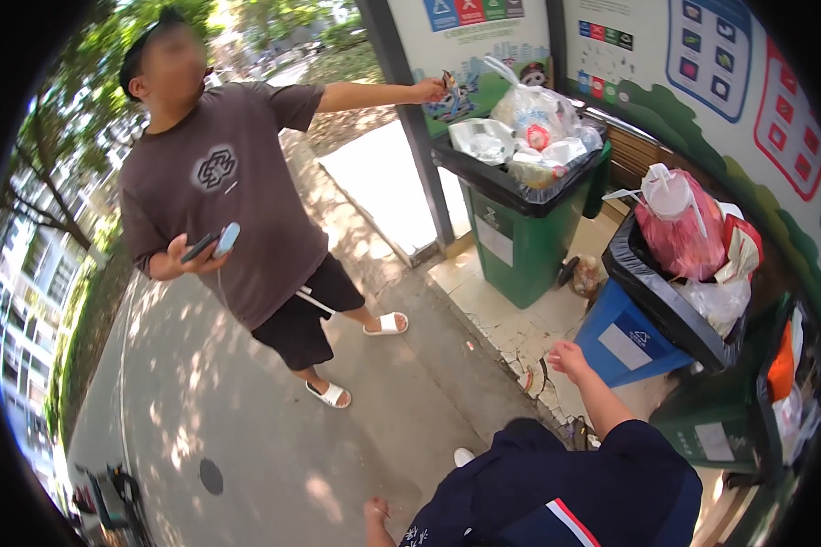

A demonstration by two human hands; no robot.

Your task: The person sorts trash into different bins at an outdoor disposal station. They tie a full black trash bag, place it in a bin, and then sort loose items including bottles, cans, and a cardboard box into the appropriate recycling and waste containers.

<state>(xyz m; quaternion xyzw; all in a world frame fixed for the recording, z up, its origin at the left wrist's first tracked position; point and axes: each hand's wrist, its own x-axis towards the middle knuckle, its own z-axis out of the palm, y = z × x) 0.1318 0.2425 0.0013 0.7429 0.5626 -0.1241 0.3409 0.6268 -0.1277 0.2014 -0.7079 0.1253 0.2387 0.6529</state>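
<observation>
My right hand reaches toward the blue bin, fingers loosely apart and slightly curled, holding nothing visible. Its lid area is heaped with a pink bag and other bags. My left hand hangs low at my side, small in view, fingers loosely open. A green bin full of white bags stands behind. Another green bin, holding an orange item, stands to the right.
Another person in a brown T-shirt stands on the pavement, one hand holding phone-like objects, the other extended toward the sign board. A dark post edges the shelter. A partly seen wheeled vehicle is at lower left.
</observation>
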